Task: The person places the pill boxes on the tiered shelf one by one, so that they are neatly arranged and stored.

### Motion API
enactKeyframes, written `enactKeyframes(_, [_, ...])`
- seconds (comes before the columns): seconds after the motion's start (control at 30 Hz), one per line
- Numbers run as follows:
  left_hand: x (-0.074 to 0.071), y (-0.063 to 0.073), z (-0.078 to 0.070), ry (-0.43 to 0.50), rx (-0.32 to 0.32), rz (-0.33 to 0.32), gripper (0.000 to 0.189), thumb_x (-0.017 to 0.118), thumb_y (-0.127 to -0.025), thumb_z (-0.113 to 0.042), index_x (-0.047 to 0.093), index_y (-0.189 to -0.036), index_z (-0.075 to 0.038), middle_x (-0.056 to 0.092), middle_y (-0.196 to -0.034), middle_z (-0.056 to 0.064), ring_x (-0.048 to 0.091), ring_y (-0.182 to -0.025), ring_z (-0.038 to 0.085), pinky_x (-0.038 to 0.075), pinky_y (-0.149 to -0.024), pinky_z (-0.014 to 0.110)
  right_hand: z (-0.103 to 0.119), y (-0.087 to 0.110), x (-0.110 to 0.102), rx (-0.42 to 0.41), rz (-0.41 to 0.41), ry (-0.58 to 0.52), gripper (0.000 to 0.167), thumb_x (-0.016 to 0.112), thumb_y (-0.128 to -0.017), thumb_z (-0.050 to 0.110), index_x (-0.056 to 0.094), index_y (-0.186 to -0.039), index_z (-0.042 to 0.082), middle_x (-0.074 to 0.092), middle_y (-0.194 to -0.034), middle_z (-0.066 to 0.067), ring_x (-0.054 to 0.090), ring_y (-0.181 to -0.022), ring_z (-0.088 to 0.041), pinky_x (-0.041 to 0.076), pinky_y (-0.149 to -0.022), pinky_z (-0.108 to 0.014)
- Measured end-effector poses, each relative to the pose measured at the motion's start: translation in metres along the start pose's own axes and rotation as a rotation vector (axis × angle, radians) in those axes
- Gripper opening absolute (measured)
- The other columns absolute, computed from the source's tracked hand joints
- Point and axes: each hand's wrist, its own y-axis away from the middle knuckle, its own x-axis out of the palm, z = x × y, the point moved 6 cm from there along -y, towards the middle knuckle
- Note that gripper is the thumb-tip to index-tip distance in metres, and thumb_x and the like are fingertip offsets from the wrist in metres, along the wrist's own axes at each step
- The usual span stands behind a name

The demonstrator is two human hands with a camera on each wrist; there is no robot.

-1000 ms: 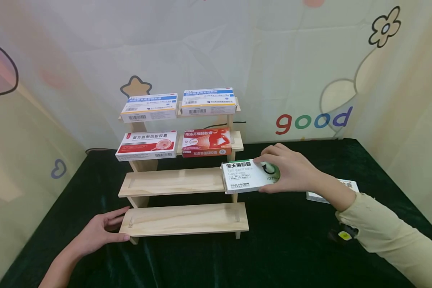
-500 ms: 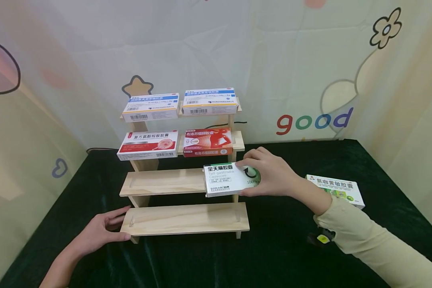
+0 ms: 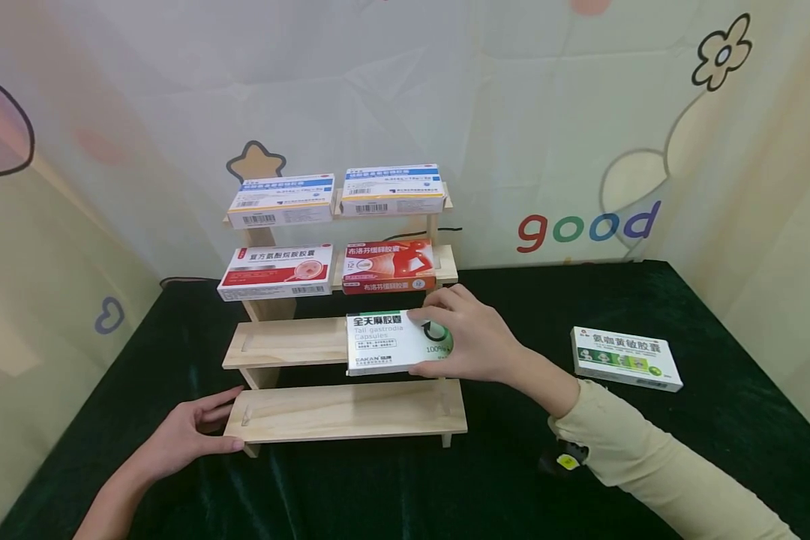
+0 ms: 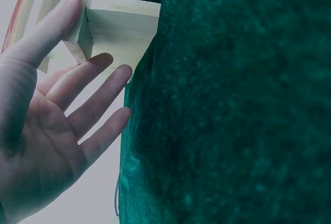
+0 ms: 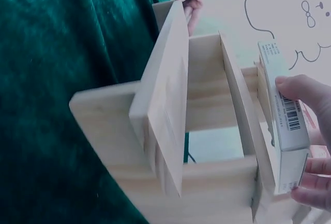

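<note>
A four-tier wooden display rack [image 3: 351, 412] stands on dark green cloth. My right hand [image 3: 475, 337] pinches a white-and-green medicine box [image 3: 381, 345] by its right end, thumb at the front and fingers at the back. This box overlaps the right half of the second board from the bottom in the head view; the right wrist view shows the barcoded side of the medicine box [image 5: 284, 115] close over the boards. With thumb in front and fingers behind, my left hand [image 3: 175, 439] holds the left end of the bottom board; in the left wrist view its other fingers spread loosely.
Two blue-and-white medicine boxes [image 3: 282, 201] lie on the top tier. Below them are a white-and-red box [image 3: 277, 274] and a red box [image 3: 388, 266]. Another white-and-green box [image 3: 624, 360] lies on the cloth at right. A printed curtain [image 3: 547, 112] hangs behind.
My right hand has carried the medicine box leftward across the second board from the bottom. The box on the cloth at right has come into full view. My left hand stays put.
</note>
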Motion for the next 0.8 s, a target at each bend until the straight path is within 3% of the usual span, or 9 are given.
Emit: enactKeyframes(0.8, [0.001,0.002,0.0,0.018,-0.004,0.002,0.074,0.069,-0.081,-0.021,0.03,-0.135,0.01,0.039,-0.133,0.028,0.044,-0.118,0.04,0.045,-0.086,0.046,0.036,-0.024,0.033,0.019,-0.029,-0.06,0.06,0.077,-0.064,0.047,0.063,-0.114,0.016,0.054,-0.108,-0.001,0.045,-0.096,-0.013,0.046,-0.075,-0.023])
